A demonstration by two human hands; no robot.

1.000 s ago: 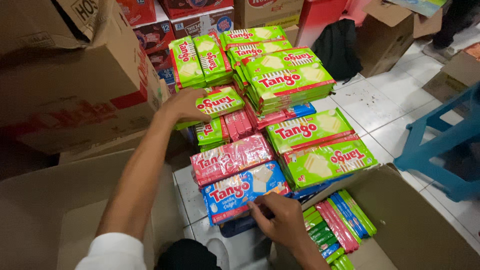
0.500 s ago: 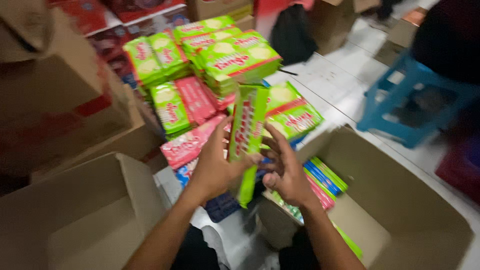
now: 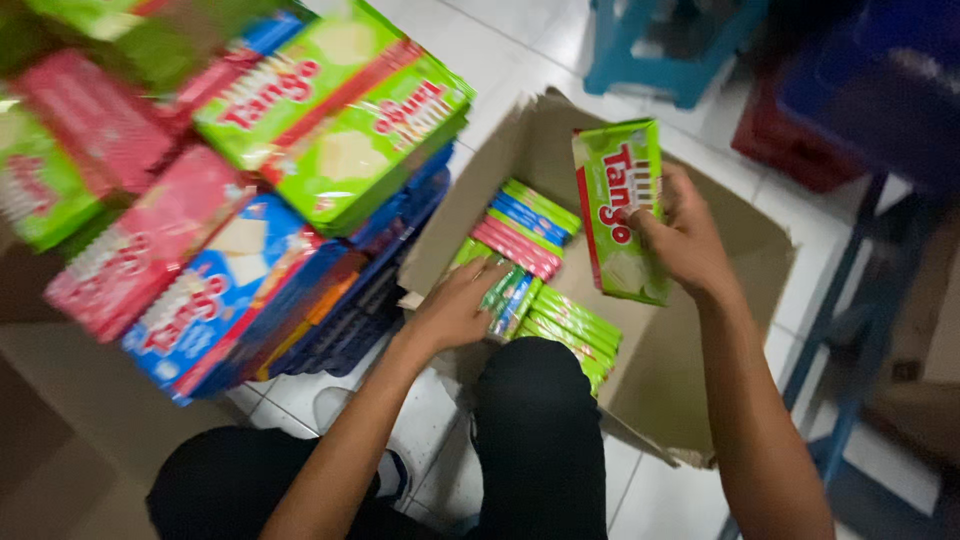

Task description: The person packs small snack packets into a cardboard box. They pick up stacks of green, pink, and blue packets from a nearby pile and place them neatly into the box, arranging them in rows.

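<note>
Head view shows packing partly done: I see several wafer packs [image 3: 535, 262] standing on edge in the cardboard box [image 3: 700, 330], with a big stack [image 3: 300, 150] left of my left hand [image 3: 455, 310]. That hand presses, fingers spread, on the packed row. My right hand [image 3: 685, 240] grips 1 green pack [image 3: 620, 210], just above the box.

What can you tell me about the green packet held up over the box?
The green packet is a flat, glossy plastic wrapper with a red side edge, red lettering and a pale wafer picture. It stands upright, tilted slightly, above the open cardboard box. The right hand grips its right edge; nothing else touches it.
</note>
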